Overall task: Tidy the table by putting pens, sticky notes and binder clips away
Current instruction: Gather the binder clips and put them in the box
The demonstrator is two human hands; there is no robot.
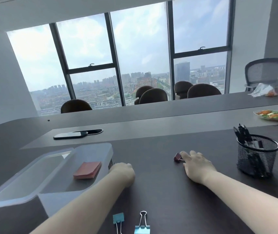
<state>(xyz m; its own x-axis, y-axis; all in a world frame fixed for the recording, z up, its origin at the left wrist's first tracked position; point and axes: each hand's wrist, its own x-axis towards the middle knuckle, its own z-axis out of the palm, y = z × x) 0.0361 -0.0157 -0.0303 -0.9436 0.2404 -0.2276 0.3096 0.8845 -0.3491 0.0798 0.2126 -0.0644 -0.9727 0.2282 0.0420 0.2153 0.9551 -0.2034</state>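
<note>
Right hand (pixel 196 166) fingers narrow, tips touching maroon binder clip (pixel 177 157) at worktop (pixel 160 191) centre, not gripped. Left hand (pixel 123 173) curled against clear box (pixel 77 173) at 9 o'clock, grip hidden. Risk: clip skids away under shallow pinch.

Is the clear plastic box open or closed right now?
Open: the clear plastic box has no lid on; its lid lies beside it, and the sticky notes sit uncovered inside.

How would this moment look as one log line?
right hand: touching dark red binder clip | left hand: against clear box | pens: in cup
</note>
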